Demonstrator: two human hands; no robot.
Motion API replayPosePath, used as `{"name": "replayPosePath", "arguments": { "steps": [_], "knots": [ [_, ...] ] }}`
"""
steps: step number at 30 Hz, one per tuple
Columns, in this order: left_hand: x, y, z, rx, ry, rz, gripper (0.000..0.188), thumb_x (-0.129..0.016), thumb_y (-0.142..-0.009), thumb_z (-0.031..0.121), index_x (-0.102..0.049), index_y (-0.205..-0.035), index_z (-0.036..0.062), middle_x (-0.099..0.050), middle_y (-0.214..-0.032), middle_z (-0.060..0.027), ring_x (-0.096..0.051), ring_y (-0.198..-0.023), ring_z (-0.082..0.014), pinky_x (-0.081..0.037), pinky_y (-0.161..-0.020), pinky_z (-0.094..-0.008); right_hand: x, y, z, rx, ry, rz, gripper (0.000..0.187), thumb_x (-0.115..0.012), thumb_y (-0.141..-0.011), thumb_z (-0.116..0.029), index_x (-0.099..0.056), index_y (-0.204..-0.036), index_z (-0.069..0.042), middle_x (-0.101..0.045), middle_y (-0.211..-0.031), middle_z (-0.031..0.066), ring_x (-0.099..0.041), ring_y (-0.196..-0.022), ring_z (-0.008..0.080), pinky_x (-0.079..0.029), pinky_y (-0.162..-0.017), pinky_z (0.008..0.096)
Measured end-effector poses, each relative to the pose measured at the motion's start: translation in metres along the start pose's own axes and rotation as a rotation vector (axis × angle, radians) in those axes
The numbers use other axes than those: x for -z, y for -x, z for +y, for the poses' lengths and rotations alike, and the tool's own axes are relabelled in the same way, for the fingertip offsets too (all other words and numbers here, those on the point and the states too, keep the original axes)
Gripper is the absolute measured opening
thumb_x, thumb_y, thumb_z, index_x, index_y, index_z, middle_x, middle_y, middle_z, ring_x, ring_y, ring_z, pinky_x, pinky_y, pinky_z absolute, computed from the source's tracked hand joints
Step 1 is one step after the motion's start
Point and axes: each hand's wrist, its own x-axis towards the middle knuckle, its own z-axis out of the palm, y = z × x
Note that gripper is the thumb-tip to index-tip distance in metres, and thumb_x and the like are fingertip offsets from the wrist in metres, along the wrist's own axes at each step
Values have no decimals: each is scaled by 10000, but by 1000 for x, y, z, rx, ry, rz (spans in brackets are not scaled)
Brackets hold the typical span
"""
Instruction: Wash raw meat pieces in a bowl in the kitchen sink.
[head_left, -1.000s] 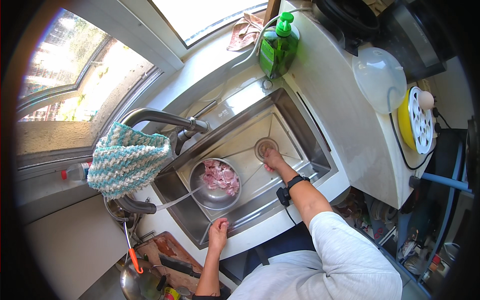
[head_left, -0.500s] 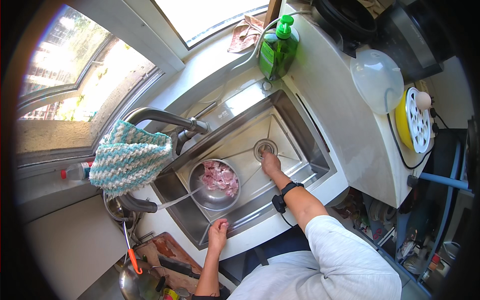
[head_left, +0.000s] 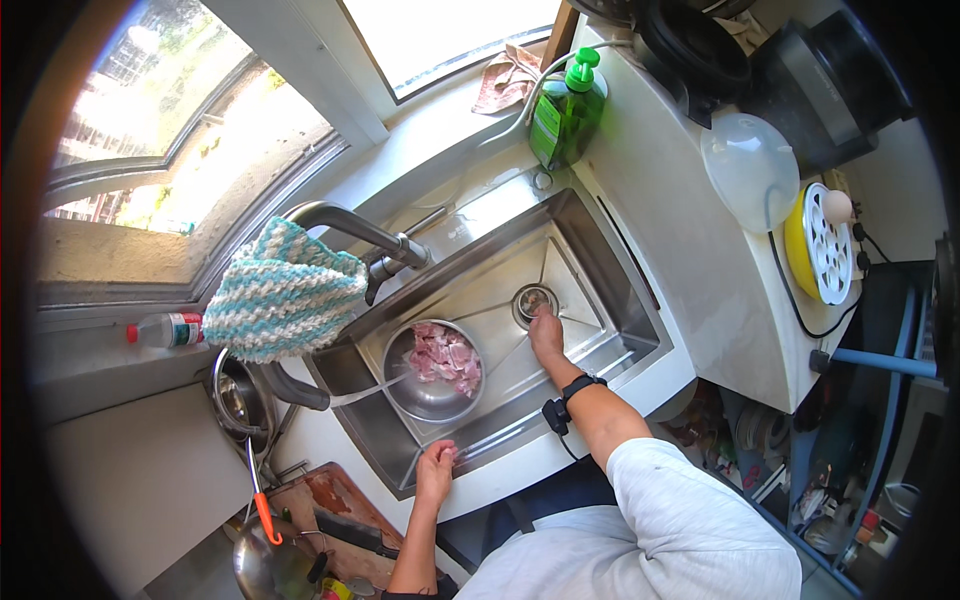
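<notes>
At the drain of the steel sink, the fingers of my right hand point down, drawn together. Small brownish bits show by the fingertips, but what they grip is too small to make out. My left hand is at the sink's near left edge, fingers curled in, with nothing seen in them. A round metal bowl stands on the left of the sink floor, holding pieces of raw pink meat. From the faucet's spout a stream of water runs into this bowl.
A knitted cloth hangs over the faucet. Green pump bottle stands behind the sink. On the right counter are a clear plastic lid and a yellow egg cooker with an egg. Pans and an orange-handled utensil lie at lower left.
The view has shifted slightly. My right hand stays at the drain, its fingers moved a little; my left hand keeps its place. Water still runs into the bowl.
</notes>
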Motion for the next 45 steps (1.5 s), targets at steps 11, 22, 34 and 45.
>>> {"name": "replayPosePath", "arguments": {
  "steps": [11, 22, 34, 45],
  "knots": [
    [15, 35, 46, -128, 47, 84, 257, -479, -977, 125, -633, -1123, -19, -711, -942, -129, -674, -867, -183, -529, -811, -313, 58, 16, -52, 127, -240, -62, 110, -532, -925, -94, -573, -1026, -79, -669, -790, 175, -689, -746, 327, -521, -670, 451],
    [35, 91, 47, -254, 133, 305, 160, -550, -927, 132, -638, -966, 3, -657, -744, -87, -633, -720, -159, -496, -670, -308, 111, 43, -50, 485, -130, -162, 78, -521, -910, -12, -566, -967, -42, -638, -659, 98, -649, -567, 168, -515, -517, 324],
    [-74, 233, -34, 54, 530, 722, 70, -557, -954, 97, -577, -902, 54, -600, -709, -14, -544, -588, -65, -418, -484, -207, 117, 46, -17, 656, -19, -532, 79, -518, -943, -43, -546, -1016, -44, -661, -738, 108, -672, -641, 184, -535, -579, 324],
    [-240, 361, -118, 369, 723, 1023, 50, -552, -946, 74, -573, -913, 42, -603, -684, -41, -548, -547, -86, -431, -453, -227, 124, 49, 1, 1028, 199, -870, 88, -577, -889, -60, -631, -957, -53, -668, -729, 114, -664, -675, 209, -513, -619, 350]
  ]
}}
